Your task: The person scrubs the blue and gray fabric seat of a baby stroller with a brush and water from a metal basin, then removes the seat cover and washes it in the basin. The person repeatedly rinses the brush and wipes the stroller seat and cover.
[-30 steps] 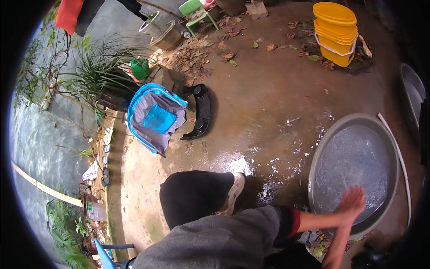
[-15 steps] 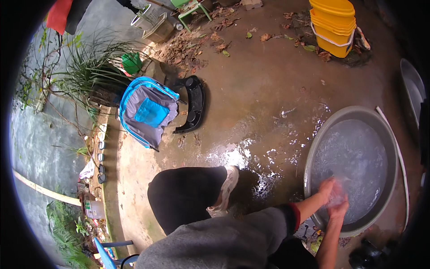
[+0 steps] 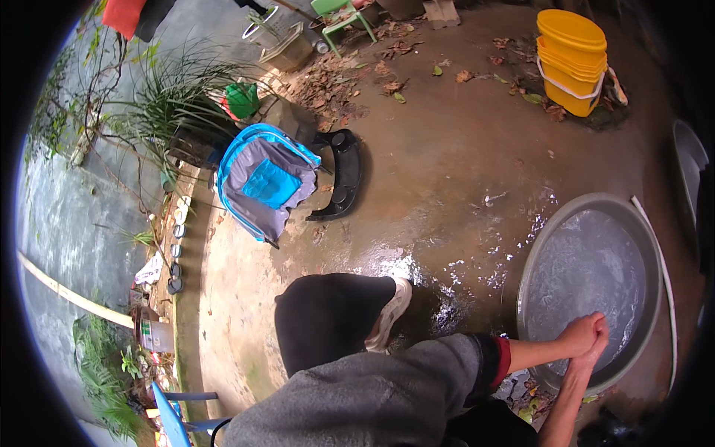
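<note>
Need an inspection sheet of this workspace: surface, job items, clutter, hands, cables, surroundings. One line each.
Surface: brown floor, wet with shiny patches.
Job's things: grey basin holding cloudy water.
Clutter: blue-and-grey fabric seat, black curved piece, fallen leaves.
Grippers: bare left hand and right hand touching, over the basin; anything held can't be made out.
Cables: nothing seen; pale hose or pipe beside the basin.
Surroundings: stacked yellow buckets, green chair, long-leaved plant.

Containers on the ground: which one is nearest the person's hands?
The round grey basin holding water: both hands are over it. The stacked yellow buckets stand well away, toward top right; another grey vessel sits by the right edge.
</note>
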### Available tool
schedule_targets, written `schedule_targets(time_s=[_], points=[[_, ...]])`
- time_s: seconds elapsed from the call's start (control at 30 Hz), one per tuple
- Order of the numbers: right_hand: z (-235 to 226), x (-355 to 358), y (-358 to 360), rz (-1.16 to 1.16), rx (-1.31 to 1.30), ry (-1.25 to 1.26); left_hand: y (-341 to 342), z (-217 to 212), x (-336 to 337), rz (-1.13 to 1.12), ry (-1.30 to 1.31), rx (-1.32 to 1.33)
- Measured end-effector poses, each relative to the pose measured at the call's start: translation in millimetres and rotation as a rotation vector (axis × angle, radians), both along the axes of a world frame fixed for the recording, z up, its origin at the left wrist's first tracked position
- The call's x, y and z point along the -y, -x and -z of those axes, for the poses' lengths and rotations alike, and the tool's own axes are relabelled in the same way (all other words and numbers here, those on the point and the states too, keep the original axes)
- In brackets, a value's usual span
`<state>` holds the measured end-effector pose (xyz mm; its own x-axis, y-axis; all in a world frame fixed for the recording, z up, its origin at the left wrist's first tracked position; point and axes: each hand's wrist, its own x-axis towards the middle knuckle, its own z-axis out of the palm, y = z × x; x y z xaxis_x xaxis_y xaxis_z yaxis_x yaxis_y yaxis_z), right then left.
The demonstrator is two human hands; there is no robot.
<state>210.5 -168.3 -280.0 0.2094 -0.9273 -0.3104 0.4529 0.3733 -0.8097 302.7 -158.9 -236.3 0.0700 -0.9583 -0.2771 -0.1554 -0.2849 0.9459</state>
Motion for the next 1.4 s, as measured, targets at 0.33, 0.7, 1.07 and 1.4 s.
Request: schedule_targets(time_s=[0.33, 0.7, 1.07, 1.4], points=[[-194.2, 64.4, -171.6, 0.223, 0.355, 0.007, -139.9, -118.8, 68.7, 0.047, 0.128, -1.596], [-148.0, 37.8, -435.0, -0.635, -0.693, 0.947, -492.4, -58.3, -2.8, -0.212, -0.084, -0.231], [-35.9, 16.8, -396.0, -0.78, -0.988, 0.431, -928.5, 32.8, -131.4, -1.617, -0.22, 0.586], [5.9, -9.1, -353.4, -0.818, -0.951, 0.137, -1043.4, 52.1, -151.3, -1.537, -0.306, 0.281]])
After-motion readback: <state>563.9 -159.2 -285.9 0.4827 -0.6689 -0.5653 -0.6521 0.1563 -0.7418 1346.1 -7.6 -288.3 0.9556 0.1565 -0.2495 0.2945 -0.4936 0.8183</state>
